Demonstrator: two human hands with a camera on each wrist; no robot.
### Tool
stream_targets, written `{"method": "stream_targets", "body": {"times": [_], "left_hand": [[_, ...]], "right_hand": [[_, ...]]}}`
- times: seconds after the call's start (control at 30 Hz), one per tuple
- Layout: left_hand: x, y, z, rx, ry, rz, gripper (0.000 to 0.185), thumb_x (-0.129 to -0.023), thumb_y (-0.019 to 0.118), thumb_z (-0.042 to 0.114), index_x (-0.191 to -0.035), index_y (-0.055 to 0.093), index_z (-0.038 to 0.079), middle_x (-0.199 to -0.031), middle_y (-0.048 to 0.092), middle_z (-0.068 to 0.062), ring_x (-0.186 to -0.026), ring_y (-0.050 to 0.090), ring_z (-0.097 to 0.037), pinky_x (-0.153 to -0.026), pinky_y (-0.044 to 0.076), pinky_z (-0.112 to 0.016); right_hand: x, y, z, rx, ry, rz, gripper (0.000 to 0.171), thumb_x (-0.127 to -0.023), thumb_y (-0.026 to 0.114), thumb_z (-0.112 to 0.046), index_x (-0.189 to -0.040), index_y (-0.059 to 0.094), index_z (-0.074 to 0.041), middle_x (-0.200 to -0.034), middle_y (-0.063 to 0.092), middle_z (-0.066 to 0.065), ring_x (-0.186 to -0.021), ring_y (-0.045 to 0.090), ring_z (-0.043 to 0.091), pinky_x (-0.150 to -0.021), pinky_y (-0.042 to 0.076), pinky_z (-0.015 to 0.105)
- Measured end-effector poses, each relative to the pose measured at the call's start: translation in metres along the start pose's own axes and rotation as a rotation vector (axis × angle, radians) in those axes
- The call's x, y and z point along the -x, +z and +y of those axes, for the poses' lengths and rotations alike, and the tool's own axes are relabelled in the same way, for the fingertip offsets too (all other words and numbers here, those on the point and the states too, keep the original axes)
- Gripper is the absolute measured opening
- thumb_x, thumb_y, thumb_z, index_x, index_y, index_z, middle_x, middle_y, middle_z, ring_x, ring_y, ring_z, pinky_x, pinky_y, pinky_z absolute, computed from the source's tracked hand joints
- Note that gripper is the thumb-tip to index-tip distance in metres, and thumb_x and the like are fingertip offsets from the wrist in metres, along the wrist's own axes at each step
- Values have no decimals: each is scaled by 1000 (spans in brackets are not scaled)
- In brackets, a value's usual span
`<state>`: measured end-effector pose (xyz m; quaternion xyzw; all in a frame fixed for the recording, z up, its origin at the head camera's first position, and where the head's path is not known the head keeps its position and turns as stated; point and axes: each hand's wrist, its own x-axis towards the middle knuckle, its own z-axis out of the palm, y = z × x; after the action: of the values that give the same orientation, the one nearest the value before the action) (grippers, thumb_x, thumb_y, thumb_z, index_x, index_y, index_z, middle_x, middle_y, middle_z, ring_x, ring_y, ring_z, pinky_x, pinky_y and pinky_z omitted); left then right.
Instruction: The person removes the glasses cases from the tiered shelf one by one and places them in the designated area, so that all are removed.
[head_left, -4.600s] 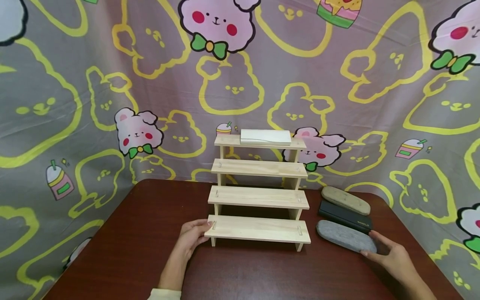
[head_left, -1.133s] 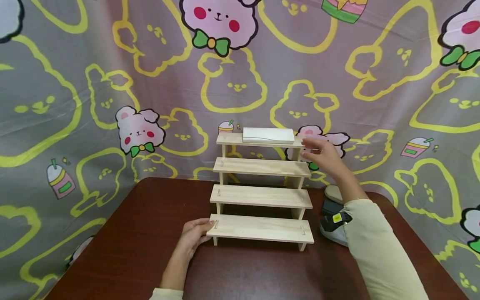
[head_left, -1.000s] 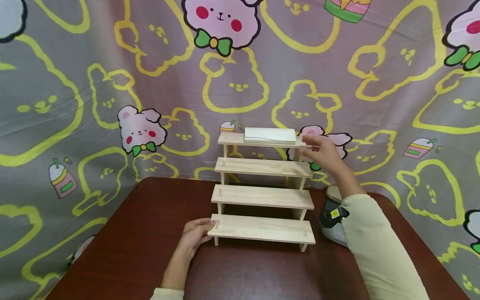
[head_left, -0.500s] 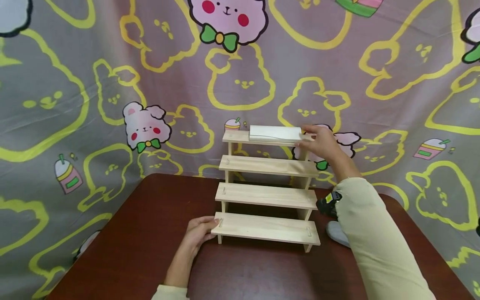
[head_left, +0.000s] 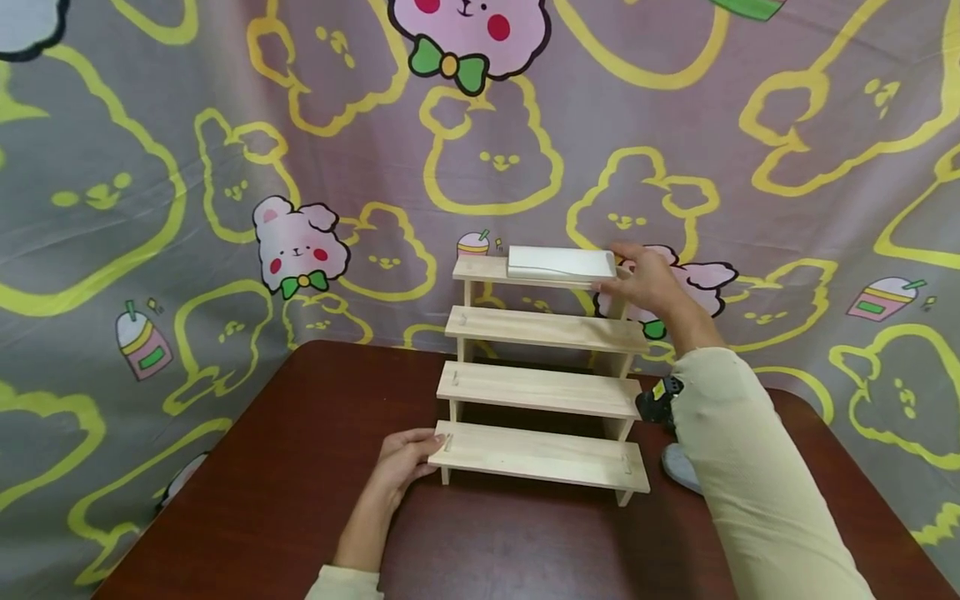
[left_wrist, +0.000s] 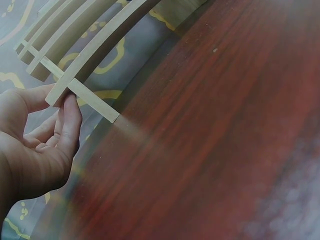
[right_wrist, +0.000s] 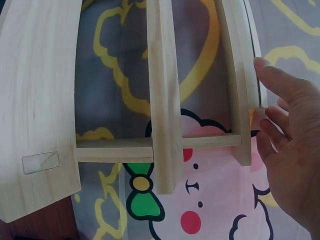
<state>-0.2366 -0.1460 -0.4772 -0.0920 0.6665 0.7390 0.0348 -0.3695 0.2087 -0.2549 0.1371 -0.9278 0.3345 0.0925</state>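
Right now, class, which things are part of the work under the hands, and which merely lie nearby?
In hand:
- white case, right hand at its end
- wooden tiered shelf, left hand on the bottom step

Lying about:
- grey case
- table
- patterned cloth

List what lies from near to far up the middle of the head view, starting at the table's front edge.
Table → bottom step of the wooden stand → second step → third step → top step bearing the white box, with the right hand at its end → patterned cloth.
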Motion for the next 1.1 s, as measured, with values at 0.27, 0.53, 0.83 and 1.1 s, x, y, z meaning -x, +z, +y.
{"method": "stream_targets", "body": {"times": [0.27,0.53,0.83,1.1], "left_hand": [[2,0,2,-2,-2,3,39,-91,68,6,-122,62,-17,-83,70,-3,-67,66,-8,-58,54,-18],[4,1,3,-10,-1,10,40,-91,69,6,-123,61,-17,-85,70,-4,-69,65,-7,-59,54,-18],[3,1,3,-13,2,10,39,-91,68,6,-122,61,-17,-83,70,-3,-69,65,-7,-59,54,-17],[2,1,3,-9,-10,12,38,-91,68,5,-122,62,-17,-81,70,-2,-69,65,-7,-59,54,-17]], "right_hand": [[-5,-2,-1,-11,4,-22,76,-92,76,-19,-154,38,1,-160,35,28,-142,40,48,-112,41,62],[-10,6,3,2,24,-46,81,-92,76,-23,-157,32,-1,-155,41,30,-138,46,46,-113,41,61],[-14,11,8,84,-12,-20,78,-92,76,-21,-155,36,2,-149,43,32,-129,48,46,-110,43,60],[-16,13,8,77,14,18,77,-88,80,-22,-152,42,1,-140,53,30,-118,54,39,-101,47,52]]}}
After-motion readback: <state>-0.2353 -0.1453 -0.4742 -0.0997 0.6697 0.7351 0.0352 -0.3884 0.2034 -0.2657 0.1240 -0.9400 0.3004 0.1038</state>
